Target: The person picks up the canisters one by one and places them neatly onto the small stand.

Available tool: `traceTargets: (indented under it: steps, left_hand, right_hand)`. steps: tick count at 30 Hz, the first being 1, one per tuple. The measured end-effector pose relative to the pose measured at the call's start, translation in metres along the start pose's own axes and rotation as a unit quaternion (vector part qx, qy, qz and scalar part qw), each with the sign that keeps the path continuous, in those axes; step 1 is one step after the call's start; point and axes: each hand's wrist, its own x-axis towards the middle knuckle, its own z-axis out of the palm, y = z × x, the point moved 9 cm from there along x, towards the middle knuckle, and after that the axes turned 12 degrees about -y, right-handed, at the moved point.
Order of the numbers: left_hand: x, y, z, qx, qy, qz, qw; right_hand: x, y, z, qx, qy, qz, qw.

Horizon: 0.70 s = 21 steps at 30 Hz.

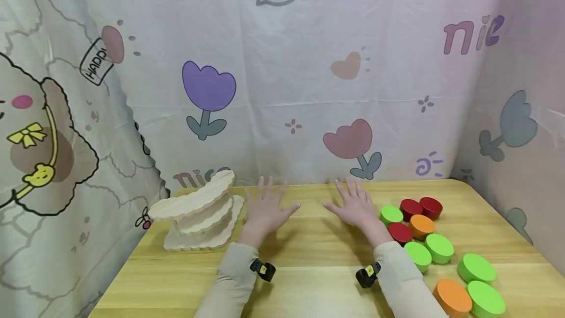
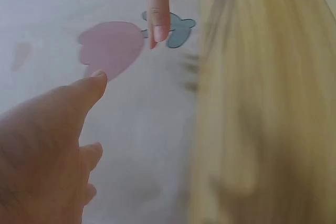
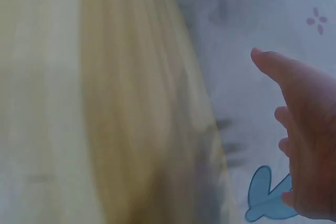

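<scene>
My left hand (image 1: 267, 212) is held out palm down over the table, its fingers straight and spread, with nothing in it. To its left stands a pale wooden tiered rack (image 1: 198, 210) with wavy-edged boards, the top one tilted. My right hand (image 1: 354, 208) mirrors it on the other side, fingers also spread and holding nothing. Just right of that hand lie a green disc (image 1: 391, 215) and a dark red disc (image 1: 400, 232). In the left wrist view the left thumb (image 2: 89, 90) points toward the other hand; the right wrist view shows the right thumb (image 3: 273, 64) stretched out.
More thick round discs in green, orange and dark red spread along the table's right side, among them an orange disc (image 1: 452, 297) near the front. The wooden table (image 1: 309, 278) ends at a printed cloth (image 1: 282, 77) hanging behind it and along both sides.
</scene>
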Motion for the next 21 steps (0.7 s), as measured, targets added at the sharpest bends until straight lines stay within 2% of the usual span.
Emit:
traceTargets:
  steps: [7,11,15,21]
  left_hand:
    - [-0.035,-0.028,-0.034,0.007,0.014,-0.03,0.9994]
    - [-0.053,-0.051,-0.045,-0.001,0.028,-0.049,0.9984]
    - [-0.072,-0.073,-0.055,-0.014,0.051,-0.052,0.9973]
    - [-0.099,-0.104,-0.066,-0.012,0.062,-0.066,0.9958]
  right_hand:
    - [0.006,-0.028,-0.009,0.004,0.003,-0.032,0.999]
    - [0.013,-0.052,-0.013,0.003,0.012,-0.06,0.998]
    - [0.021,-0.079,-0.015,-0.003,0.022,-0.095,0.995]
    - [0.03,-0.117,-0.011,-0.033,0.019,-0.137,0.99]
